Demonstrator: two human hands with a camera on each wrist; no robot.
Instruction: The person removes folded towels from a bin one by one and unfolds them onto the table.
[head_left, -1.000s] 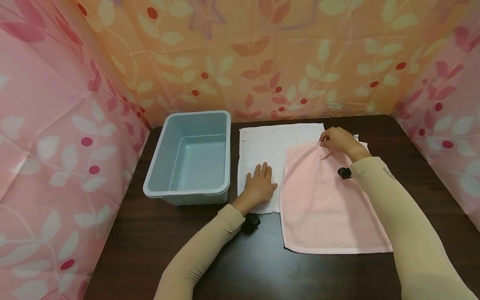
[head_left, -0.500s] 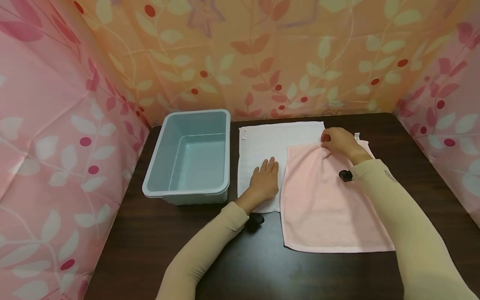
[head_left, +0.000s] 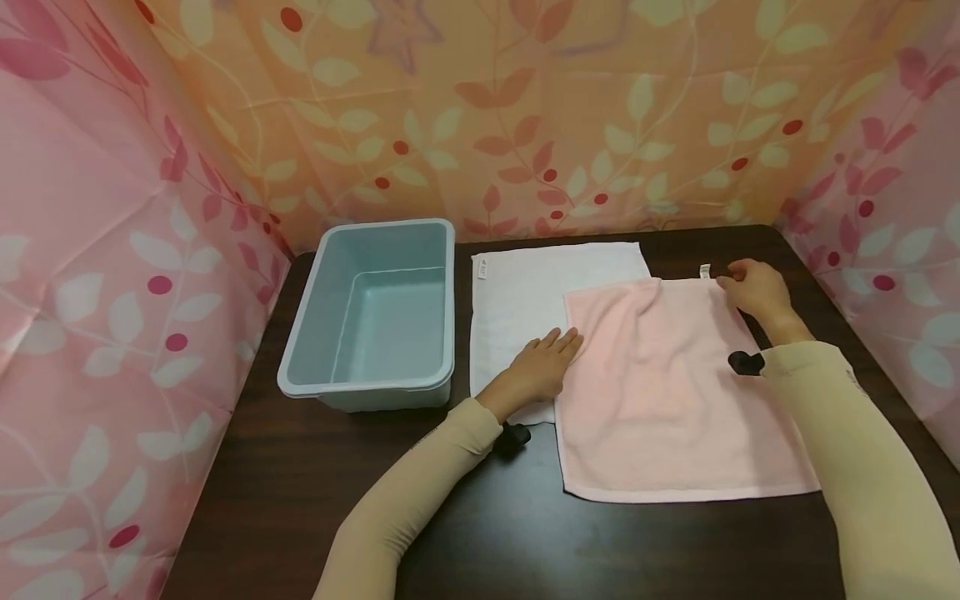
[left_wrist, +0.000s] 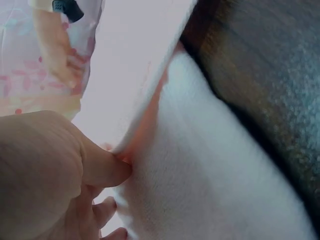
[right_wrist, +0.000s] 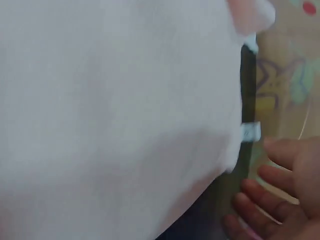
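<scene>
A pink towel [head_left: 660, 392] lies partly over a white towel [head_left: 517, 308], with a raised fold near its back edge. My left hand [head_left: 536, 371] rests on the white towel, fingers extended, at the pink towel's left edge. Its thumb [left_wrist: 107, 165] touches where the pink edge meets the white cloth in the left wrist view. At the pink towel's back right corner, my right hand [head_left: 757, 296] hovers with loosely bent fingers. The right wrist view shows these fingers [right_wrist: 260, 205] apart from the cloth, beside a small white tag [right_wrist: 251, 132].
A light blue plastic basin [head_left: 401, 325] stands left of the towels on the dark wooden table [head_left: 480, 533]. Patterned cloth walls [head_left: 420, 125] rise behind the table and along both sides.
My right hand has let go of the pink towel's back edge and moved right to its corner. The left hand has slid right to the pink towel's edge.
</scene>
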